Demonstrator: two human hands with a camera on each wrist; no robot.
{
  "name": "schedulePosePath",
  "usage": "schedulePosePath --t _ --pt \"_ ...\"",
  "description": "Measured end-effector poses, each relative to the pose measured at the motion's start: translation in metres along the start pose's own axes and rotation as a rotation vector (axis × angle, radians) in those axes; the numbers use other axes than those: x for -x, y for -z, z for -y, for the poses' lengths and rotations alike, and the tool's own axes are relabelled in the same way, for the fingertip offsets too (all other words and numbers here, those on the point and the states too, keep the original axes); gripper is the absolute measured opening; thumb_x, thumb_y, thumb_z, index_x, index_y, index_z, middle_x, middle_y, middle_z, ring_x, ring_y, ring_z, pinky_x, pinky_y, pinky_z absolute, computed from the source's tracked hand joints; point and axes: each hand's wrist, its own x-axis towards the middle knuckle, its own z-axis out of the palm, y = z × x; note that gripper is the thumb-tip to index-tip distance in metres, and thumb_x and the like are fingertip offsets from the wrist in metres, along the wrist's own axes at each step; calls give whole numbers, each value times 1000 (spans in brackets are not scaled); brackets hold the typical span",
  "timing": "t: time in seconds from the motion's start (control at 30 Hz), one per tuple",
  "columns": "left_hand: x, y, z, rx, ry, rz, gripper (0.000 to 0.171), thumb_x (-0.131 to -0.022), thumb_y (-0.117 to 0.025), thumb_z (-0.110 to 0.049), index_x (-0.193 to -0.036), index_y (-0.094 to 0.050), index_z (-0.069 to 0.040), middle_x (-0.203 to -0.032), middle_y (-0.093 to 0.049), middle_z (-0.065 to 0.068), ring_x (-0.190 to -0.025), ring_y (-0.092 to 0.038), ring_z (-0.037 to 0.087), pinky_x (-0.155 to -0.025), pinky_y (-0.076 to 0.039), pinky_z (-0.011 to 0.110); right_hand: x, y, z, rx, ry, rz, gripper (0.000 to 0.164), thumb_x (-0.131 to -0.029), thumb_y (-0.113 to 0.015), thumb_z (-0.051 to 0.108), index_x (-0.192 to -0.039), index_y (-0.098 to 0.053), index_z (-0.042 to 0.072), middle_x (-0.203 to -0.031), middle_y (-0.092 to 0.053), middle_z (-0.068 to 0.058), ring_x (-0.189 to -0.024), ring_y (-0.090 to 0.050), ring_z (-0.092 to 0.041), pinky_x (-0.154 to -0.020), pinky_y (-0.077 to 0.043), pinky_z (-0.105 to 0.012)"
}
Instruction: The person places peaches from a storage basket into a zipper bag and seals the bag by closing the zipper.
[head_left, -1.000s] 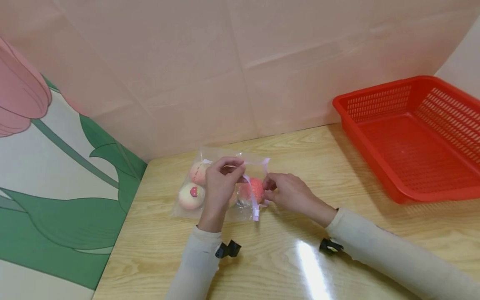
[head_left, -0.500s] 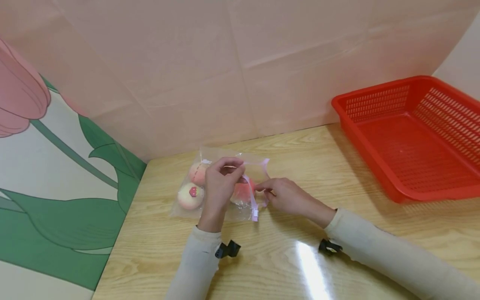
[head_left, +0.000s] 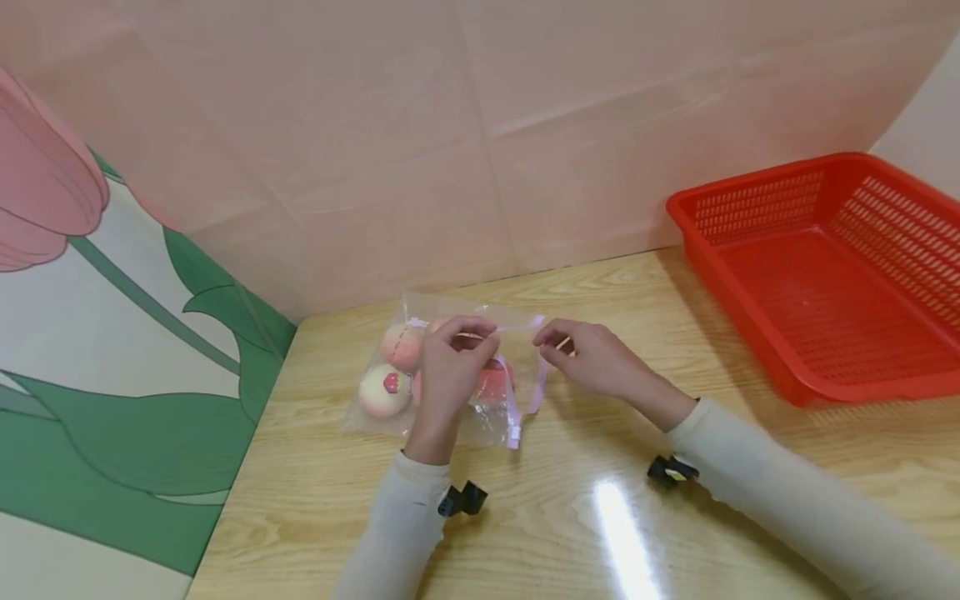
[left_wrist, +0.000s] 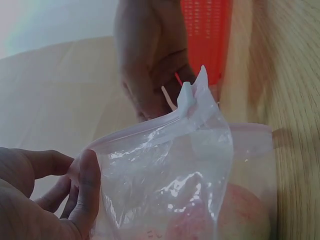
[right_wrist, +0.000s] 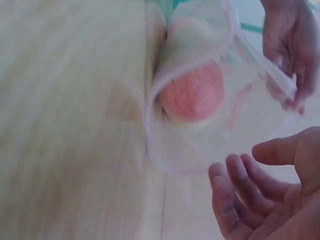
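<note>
A clear zip bag (head_left: 483, 427) with a pink zip edge lies on the table, its mouth to the right. Several round pink and cream balls (head_left: 384, 395) sit in it, one bearing a small pink patch; their exact kind is unclear. My left hand (head_left: 452, 367) pinches the upper layer's edge between thumb and fingers, raising it. It hides part of the balls. Beside the far side of the mouth is my right hand (head_left: 588, 354), thumb and bent fingers apart with nothing between them. The right wrist view shows a pink ball (right_wrist: 194, 96) through the gaping mouth. A white slider (left_wrist: 185, 100) sits on the zip.
A red plastic basket (head_left: 750, 333) with slotted sides stands at the right on the wooden table (head_left: 570, 533). Behind runs a pale pink cloth wall (head_left: 390, 167). A panel with painted tulips (head_left: 142, 433) borders the table's left side.
My right hand has drawn back from the pink ball at the bag's mouth and moved up to the far rim. That ball sits further inside. My left hand keeps its hold.
</note>
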Motion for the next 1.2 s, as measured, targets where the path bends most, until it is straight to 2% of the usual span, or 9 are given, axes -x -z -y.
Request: schedulePosePath --t 0.17,0.33,0.43,0.63,0.77,0.87,0.97,1.03,1.2 --pt "2 -1 0 -44 5 9 14 -84 -71 7 -98 -71 6 -88 -67 12 -64 -63 12 -57 -63 26 -14 9 -12 -83 -150 -38 31 -100 -58 33 -119 -59 8 -114 -66 -14 -103 -66 -30 -79 -58 -36" --pt "6 -6 4 -121 39 49 20 -81 -71 7 -101 -72 2 -94 -66 13 -63 -65 14 -59 -65 30 -29 8 -17 -280 -273 84 55 -103 -50 41 -138 -45 -2 -131 -58 -25 -117 -62 -39 -94 -57 -44" --pt "8 -11 9 -187 29 62 23 -80 -72 7 -101 -72 -1 -97 -67 13 -66 -64 13 -57 -64 29 -37 6 -16 -343 -319 157 60 -104 -45 42 -139 -41 -6 -135 -55 -28 -123 -60 -41 -101 -54 -49" --pt "12 -14 18 -329 -61 165 22 -82 -71 2 -104 -72 -3 -101 -72 15 -75 -69 16 -59 -60 22 -52 3 -18 -333 -389 132 47 -103 -48 42 -118 -51 -2 -125 -61 -24 -116 -63 -38 -93 -55 -41" --pt "16 -13 25 -378 -91 255 37 -89 -68 -6 -125 -63 -9 -112 -72 13 -81 -69 16 -66 -61 22 -58 -3 -28 -345 -384 84 32 -101 -54 29 -107 -53 -2 -103 -63 -14 -94 -65 -27 -75 -58 -31" --pt "20 -12 30 -378 -59 287 50 -91 -68 -12 -138 -51 -16 -123 -68 13 -84 -69 15 -70 -63 25 -60 -8 -36 -326 -363 56 26 -100 -55 20 -107 -55 -4 -92 -63 -9 -79 -62 -17 -66 -58 -26" --pt "20 -7 34 -366 -51 282 53 -90 -68 -11 -139 -49 -16 -128 -65 15 -86 -71 19 -71 -64 30 -61 -11 -40 -325 -360 32 23 -99 -56 17 -107 -56 -5 -90 -64 -8 -75 -62 -13 -64 -59 -25" --pt "18 2 36 -392 -89 258 48 -89 -69 -8 -134 -54 -12 -124 -66 16 -87 -71 21 -70 -65 30 -62 -12 -41 -338 -371 22 22 -99 -57 16 -107 -56 -4 -90 -64 -7 -75 -62 -13 -65 -59 -25" --pt "6 33 34 -602 -244 160 30 -86 -73 -7 -115 -66 -6 -106 -69 13 -88 -68 22 -73 -63 29 -61 -8 -43 -404 -395 38 20 -98 -57 12 -109 -54 -5 -86 -63 -5 -73 -64 -11 -66 -61 -24"
